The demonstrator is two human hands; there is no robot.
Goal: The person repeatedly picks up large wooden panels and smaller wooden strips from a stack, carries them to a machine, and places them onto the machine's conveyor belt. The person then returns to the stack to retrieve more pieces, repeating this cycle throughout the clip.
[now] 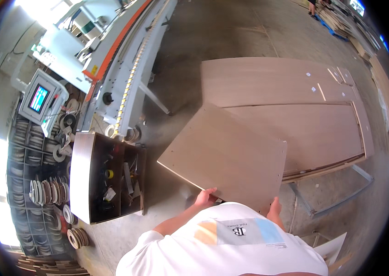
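A flat brown wood panel (226, 149) with small holes along its right edge is held out in front of my body, its pale left edge facing the machine side. My left hand (205, 198) grips the near left edge, thumb on top and fingers hidden beneath. At the near right corner my right hand (274, 209) closes on the panel's side; most of its fingers are out of sight. Beyond the held panel, and partly covered by it, lies a stack of larger brown panels (314, 129) with a few narrow strips and pale labels on top.
A long machine (125, 78) with an orange strip runs along the left, with a control screen (40, 99). Before it stands an open wooden cabinet (107, 177) holding tools. Rolls of edge banding (49, 191) fill a rack. A metal frame (311, 211) shows beside the stack.
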